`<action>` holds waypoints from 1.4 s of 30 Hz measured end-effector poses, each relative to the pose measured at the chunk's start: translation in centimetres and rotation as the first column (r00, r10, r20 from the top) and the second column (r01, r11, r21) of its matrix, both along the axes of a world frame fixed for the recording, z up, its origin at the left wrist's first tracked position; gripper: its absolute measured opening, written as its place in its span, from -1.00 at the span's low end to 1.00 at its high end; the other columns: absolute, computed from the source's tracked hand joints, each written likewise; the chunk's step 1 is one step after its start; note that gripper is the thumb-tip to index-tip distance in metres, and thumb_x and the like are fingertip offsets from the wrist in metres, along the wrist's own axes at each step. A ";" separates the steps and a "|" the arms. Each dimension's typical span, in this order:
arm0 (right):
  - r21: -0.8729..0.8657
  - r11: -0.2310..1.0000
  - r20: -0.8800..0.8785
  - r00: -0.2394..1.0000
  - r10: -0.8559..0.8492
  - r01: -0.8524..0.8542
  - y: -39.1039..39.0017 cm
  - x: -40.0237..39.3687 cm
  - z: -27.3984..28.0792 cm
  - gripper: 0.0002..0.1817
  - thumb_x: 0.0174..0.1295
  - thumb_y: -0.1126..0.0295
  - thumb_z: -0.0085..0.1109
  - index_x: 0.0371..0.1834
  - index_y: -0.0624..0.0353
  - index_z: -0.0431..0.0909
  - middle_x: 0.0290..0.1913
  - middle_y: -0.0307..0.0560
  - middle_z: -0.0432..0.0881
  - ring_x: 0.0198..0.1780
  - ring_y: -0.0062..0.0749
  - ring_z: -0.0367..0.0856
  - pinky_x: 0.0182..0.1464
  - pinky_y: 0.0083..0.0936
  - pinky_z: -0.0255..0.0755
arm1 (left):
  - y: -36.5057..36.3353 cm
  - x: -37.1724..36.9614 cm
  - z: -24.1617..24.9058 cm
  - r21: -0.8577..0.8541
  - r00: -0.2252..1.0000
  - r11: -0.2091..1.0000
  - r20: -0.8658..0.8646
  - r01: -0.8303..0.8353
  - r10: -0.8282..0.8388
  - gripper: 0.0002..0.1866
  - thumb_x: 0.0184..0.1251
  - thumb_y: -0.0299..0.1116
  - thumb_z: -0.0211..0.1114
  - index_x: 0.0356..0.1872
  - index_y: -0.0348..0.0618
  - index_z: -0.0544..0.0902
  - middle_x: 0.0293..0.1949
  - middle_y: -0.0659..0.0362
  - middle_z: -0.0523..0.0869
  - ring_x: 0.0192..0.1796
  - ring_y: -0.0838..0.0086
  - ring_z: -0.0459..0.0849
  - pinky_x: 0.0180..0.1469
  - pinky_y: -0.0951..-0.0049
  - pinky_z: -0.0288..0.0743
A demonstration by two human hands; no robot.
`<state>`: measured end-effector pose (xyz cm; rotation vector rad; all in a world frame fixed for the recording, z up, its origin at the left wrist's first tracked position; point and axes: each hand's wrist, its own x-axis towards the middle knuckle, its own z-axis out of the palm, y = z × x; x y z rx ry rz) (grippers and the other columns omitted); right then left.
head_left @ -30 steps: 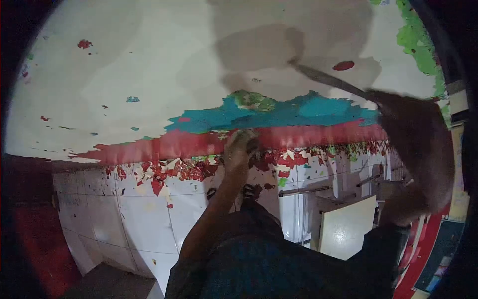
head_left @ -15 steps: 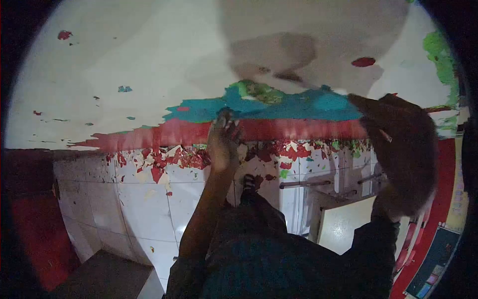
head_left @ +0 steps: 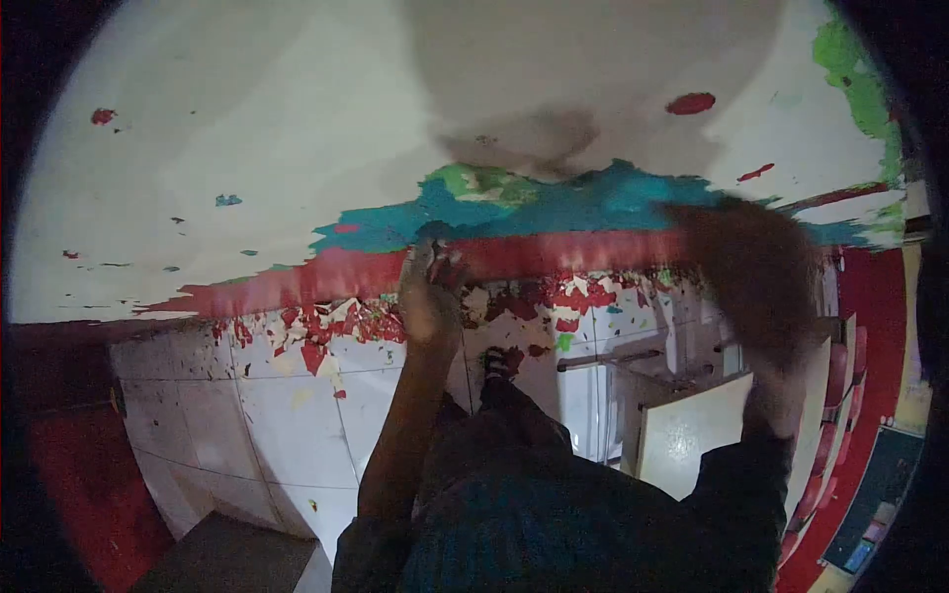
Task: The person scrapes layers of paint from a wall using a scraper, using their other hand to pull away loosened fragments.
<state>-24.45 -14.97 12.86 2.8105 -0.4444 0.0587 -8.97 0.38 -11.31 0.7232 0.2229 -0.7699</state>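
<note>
My left hand (head_left: 432,296) is raised at the red band (head_left: 554,255) of a wall with peeled paint, its fingers apart and their tips near the blue-green patch (head_left: 583,208). Nothing can be made out in it. My right hand (head_left: 756,262) is a dark, motion-smeared shape in front of the right end of that patch. Its fingers and anything they hold cannot be made out. Whitish wall surface (head_left: 297,119) lies above the coloured layers, with a green patch (head_left: 850,74) at the upper right.
Red and pale paint flakes (head_left: 346,321) litter the tiled floor (head_left: 297,405) along the wall's foot. A pale board (head_left: 692,430) stands below my right hand, beside metal bars (head_left: 613,360). A dark box-like block (head_left: 232,558) is at the lower left, red chairs (head_left: 840,395) at the right.
My right hand has moved left and remains blurred. My left hand has shifted slightly left and down in view, still at the red band. The camera view has turned a little.
</note>
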 end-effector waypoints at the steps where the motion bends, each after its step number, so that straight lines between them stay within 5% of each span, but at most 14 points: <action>1: 0.063 0.986 0.083 0.984 -0.160 0.155 1.2 -1.1 3.0 -0.82 0.03 0.37 0.00 -0.32 0.13 0.54 -0.43 -0.06 0.56 -0.41 -0.28 0.54 -0.29 -0.35 0.40 | 0.0 -0.3 -0.1 0.023 0.999 0.999 -0.029 -0.027 0.028 -0.68 0.18 -0.24 0.13 -0.06 -0.09 0.40 -0.16 0.20 0.44 -0.06 0.37 0.40 0.02 0.26 0.28; 6: -0.276 0.942 -0.065 0.974 -0.218 0.192 2.2 -0.9 4.2 -0.74 0.06 0.37 0.01 -0.17 0.13 0.54 -0.38 -0.16 0.58 -0.32 -0.37 0.55 -0.18 -0.36 0.40 | -1.2 -1.3 -1.4 -0.086 0.996 0.994 -0.057 0.061 -0.066 -0.67 0.16 -0.24 0.15 -0.08 -0.09 0.40 -0.17 0.20 0.45 -0.10 0.35 0.41 0.02 0.25 0.27; 8: -0.038 0.964 -0.133 0.954 -0.267 0.264 0.9 -1.1 7.2 -0.75 0.09 0.35 0.00 -0.17 0.13 0.53 -0.40 -0.18 0.57 -0.30 -0.37 0.54 -0.15 -0.34 0.39 | -2.3 -2.5 0.1 -0.033 0.995 0.998 -0.072 0.062 -0.064 -0.70 0.15 -0.25 0.15 -0.11 -0.09 0.41 -0.18 0.21 0.46 -0.12 0.36 0.42 0.00 0.26 0.28; 13: -0.193 0.971 -0.089 0.988 0.123 -0.138 -2.2 0.5 1.3 -0.80 -0.01 0.38 0.04 -0.31 0.13 0.56 -0.38 -0.03 0.60 -0.33 -0.31 0.60 -0.20 -0.38 0.45 | -4.0 -4.2 2.6 0.001 0.995 0.997 -0.061 0.077 -0.077 -0.74 0.13 -0.28 0.16 -0.16 -0.09 0.44 -0.21 0.23 0.49 -0.15 0.39 0.43 -0.03 0.29 0.28; 17: 0.002 0.996 0.063 0.994 -0.089 0.089 -1.4 -2.3 6.2 -0.84 -0.03 0.43 0.07 -0.36 0.14 0.56 -0.50 -0.05 0.55 -0.45 -0.34 0.56 -0.35 -0.45 0.46 | -3.3 -4.0 2.5 -0.001 0.999 0.999 0.036 0.039 -0.039 -0.73 0.11 -0.27 0.19 -0.17 -0.08 0.45 -0.22 0.24 0.50 -0.16 0.39 0.45 -0.06 0.31 0.29; 21: -0.243 0.969 -0.109 0.994 0.020 -0.046 -3.4 -0.7 0.7 -0.78 0.02 0.42 0.07 -0.22 0.08 0.57 -0.46 -0.08 0.58 -0.37 -0.39 0.58 -0.21 -0.36 0.45 | -2.8 -4.0 2.3 -0.004 0.997 0.998 0.034 0.067 -0.067 -0.74 0.12 -0.25 0.19 -0.17 -0.06 0.45 -0.22 0.24 0.51 -0.18 0.42 0.46 -0.11 0.33 0.31; 24: -0.041 0.995 0.028 0.995 -0.093 0.094 -4.0 -4.5 6.9 -0.89 0.05 0.41 0.03 -0.35 0.09 0.51 -0.46 -0.08 0.54 -0.34 -0.33 0.54 -0.15 -0.33 0.41 | -2.1 -3.8 2.3 -0.004 0.996 0.997 0.058 0.073 -0.072 -0.83 0.19 -0.29 0.13 -0.21 -0.05 0.49 -0.21 0.26 0.53 -0.18 0.48 0.46 -0.07 0.43 0.29; 25: -0.225 0.974 -0.024 1.000 -0.018 0.012 -4.0 -4.4 6.2 -0.88 0.06 0.42 0.02 -0.33 0.10 0.48 -0.38 -0.04 0.54 -0.26 -0.30 0.53 -0.08 -0.38 0.39 | -2.0 -4.0 1.8 -0.005 0.998 0.998 0.040 0.058 -0.058 -0.82 0.19 -0.29 0.13 -0.21 -0.06 0.49 -0.22 0.25 0.53 -0.19 0.47 0.46 -0.06 0.41 0.29; 28: -0.181 0.981 -0.287 0.951 -0.116 0.065 -5.2 -1.0 1.3 -0.76 0.08 0.40 0.01 -0.16 0.12 0.49 -0.29 0.00 0.56 -0.23 -0.33 0.55 -0.05 -0.39 0.39 | -2.6 -4.3 1.5 0.012 0.997 0.998 0.040 0.059 -0.060 -0.81 0.20 -0.27 0.12 -0.20 -0.07 0.49 -0.24 0.25 0.53 -0.18 0.46 0.46 -0.03 0.37 0.28; 34: -0.214 0.970 -0.187 0.970 -0.157 0.116 -6.2 -3.6 4.2 -0.73 0.02 0.36 0.06 -0.17 0.10 0.52 -0.24 -0.10 0.56 -0.12 -0.37 0.50 0.02 -0.37 0.30 | -2.9 -5.7 1.2 0.071 0.988 0.996 0.137 0.059 -0.068 -0.76 0.18 -0.24 0.14 -0.17 -0.08 0.49 -0.24 0.25 0.54 -0.16 0.42 0.47 -0.03 0.33 0.29; 35: -0.134 0.990 0.102 0.994 -0.026 0.040 -6.0 -4.1 2.5 -0.73 0.00 0.37 0.06 -0.18 0.08 0.52 -0.24 -0.13 0.56 -0.14 -0.35 0.51 0.00 -0.36 0.31 | -3.2 -6.0 1.2 0.112 0.995 0.993 0.080 0.047 -0.056 -0.76 0.17 -0.24 0.15 -0.17 -0.08 0.49 -0.25 0.25 0.54 -0.17 0.42 0.48 -0.06 0.34 0.31; 37: -0.253 0.964 -0.130 0.984 -0.120 0.084 -6.5 -4.9 3.1 -0.70 -0.01 0.38 0.07 -0.14 0.03 0.50 -0.21 -0.16 0.55 -0.12 -0.30 0.49 0.00 -0.35 0.30 | -4.3 -5.6 1.3 0.105 0.996 0.993 0.074 0.049 -0.057 -0.76 0.16 -0.24 0.16 -0.18 -0.08 0.49 -0.26 0.26 0.54 -0.19 0.43 0.49 -0.10 0.36 0.33; 38: -0.092 0.925 -0.112 0.919 -0.378 0.369 -4.9 -5.0 6.3 -0.72 0.01 0.36 0.05 -0.16 0.02 0.53 -0.28 -0.14 0.56 -0.13 -0.29 0.49 -0.03 -0.34 0.32 | -4.1 -5.6 1.5 0.078 0.991 0.995 0.113 0.064 -0.072 -0.76 0.15 -0.25 0.16 -0.18 -0.07 0.49 -0.26 0.26 0.54 -0.21 0.44 0.49 -0.13 0.37 0.34; 42: -0.169 0.924 -0.038 0.934 -0.354 0.344 -4.6 -6.6 7.1 -0.75 0.03 0.34 0.04 -0.20 0.02 0.56 -0.25 -0.13 0.59 -0.13 -0.32 0.52 0.00 -0.38 0.34 | -4.5 -6.3 1.3 0.035 0.994 0.998 0.095 0.054 -0.057 -0.79 0.14 -0.26 0.18 -0.22 -0.06 0.49 -0.27 0.27 0.54 -0.22 0.47 0.49 -0.16 0.40 0.34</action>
